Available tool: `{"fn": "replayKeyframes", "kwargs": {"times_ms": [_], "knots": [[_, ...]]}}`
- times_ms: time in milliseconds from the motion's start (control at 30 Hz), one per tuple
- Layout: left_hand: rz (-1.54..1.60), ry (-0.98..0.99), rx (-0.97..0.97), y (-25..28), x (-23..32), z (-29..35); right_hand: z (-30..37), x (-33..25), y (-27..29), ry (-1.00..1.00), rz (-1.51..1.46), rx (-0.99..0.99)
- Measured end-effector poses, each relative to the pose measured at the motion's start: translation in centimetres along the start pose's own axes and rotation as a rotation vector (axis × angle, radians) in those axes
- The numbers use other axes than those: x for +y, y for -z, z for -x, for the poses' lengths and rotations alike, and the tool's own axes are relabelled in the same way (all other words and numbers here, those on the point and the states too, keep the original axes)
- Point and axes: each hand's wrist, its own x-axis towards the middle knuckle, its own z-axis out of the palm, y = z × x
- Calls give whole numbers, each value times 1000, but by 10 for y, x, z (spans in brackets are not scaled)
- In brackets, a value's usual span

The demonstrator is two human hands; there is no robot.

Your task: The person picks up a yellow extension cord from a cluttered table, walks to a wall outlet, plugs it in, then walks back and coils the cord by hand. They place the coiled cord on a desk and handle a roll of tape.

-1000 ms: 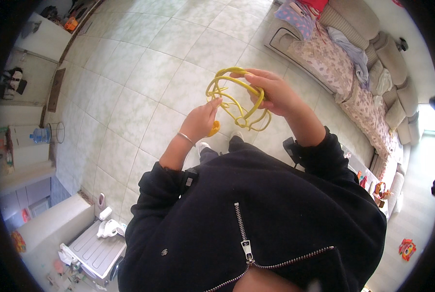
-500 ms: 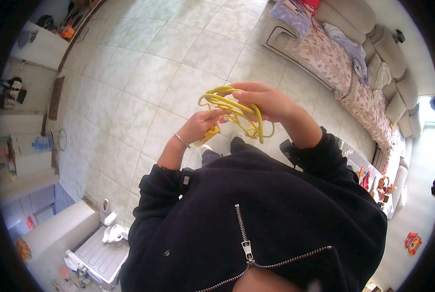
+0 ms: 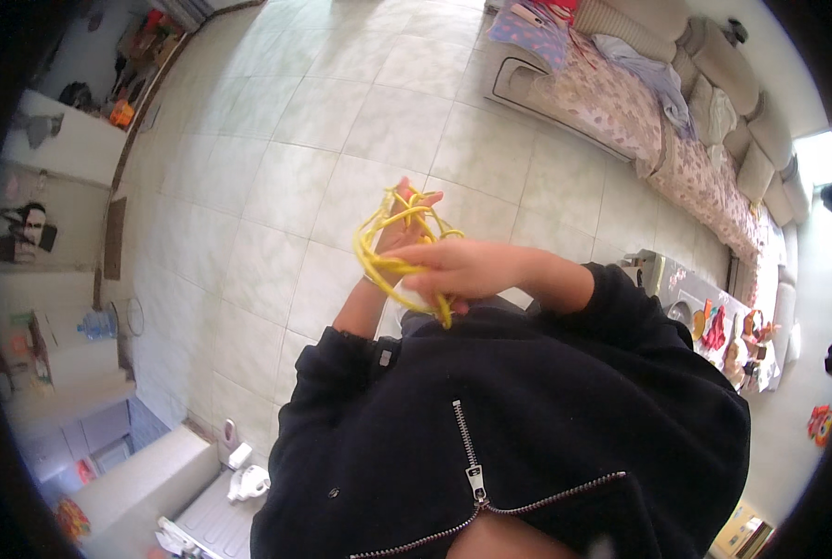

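A bundle of looped yellow cord is between my two hands, in front of my body. My right hand reaches across from the right and is closed on the loops, with a bend of cord hanging below its fingers. Partly behind the cord and the right hand is my left hand. Its fingertips point up and away, and strands lie across its palm and fingers. Whether anything besides cord is in the left hand is hidden.
Pale floor tiles stretch ahead. A sofa with a floral cover runs along the right. A cluttered table stands near my right elbow. A white folding table is at the lower left, and a blue water bottle at the left.
My right hand has come down and left across my left hand, bringing the cord loops along. The left hand has turned fingers-up behind them. The yellow block it held is out of sight.
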Motion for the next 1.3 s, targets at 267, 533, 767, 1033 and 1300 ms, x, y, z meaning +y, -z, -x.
{"fn": "replayKeyframes", "kwargs": {"times_ms": [267, 533, 767, 1033, 1300], "knots": [[16, 77, -216, -8, 77, 11, -9, 34, -7, 320, 384, -49], [-192, 373, -364, -7, 104, 34, 2, 36, 42, 197, 215, 455], [-266, 537, -331, -17, 109, 39, -16, 56, 30, 69, 430, 277], [-195, 428, -430, -6, 87, 33, -8, 62, 39, 281, 589, 554], [-642, 56, -198, 13, 97, 27, 2, 53, 36, 210, 700, 641]]}}
